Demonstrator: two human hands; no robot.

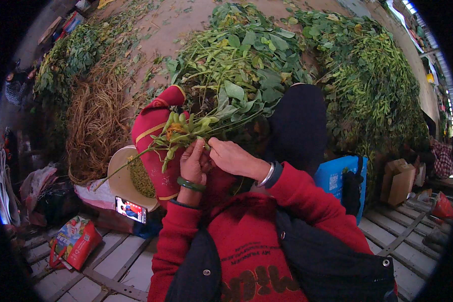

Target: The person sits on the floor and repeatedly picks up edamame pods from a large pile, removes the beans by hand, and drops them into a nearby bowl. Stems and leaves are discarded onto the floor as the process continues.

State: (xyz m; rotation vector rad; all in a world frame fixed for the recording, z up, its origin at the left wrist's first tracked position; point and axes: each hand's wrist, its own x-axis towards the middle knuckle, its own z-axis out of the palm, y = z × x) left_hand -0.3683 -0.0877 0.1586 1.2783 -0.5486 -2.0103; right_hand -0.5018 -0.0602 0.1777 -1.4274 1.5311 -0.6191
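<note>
A green soybean plant (179, 136) with plump pods and a yellowed leaf lies across my knees, its bare stem running out to the left. My left hand (193, 162), a green bangle at its wrist, pinches the plant between thumb and fingers. Close beside it, my right hand (236, 158) wears a silver bracelet and has its fingertips closed on the plant by a pod; the exact grip is partly hidden. Below the stem, a cream bucket (117, 166) holds many loose green pods (141, 179). A lit phone (131, 210) rests at the bucket's near side.
Leafy soybean plants (241, 56) are heaped ahead, with another pile (373, 75) at right. Bare brown stalks (96, 120) lie at left. A red shopping bag (77, 241), a blue bag (338, 177) and a cardboard box (398, 181) stand around me. Another person's checked sleeve (442, 158) shows far right.
</note>
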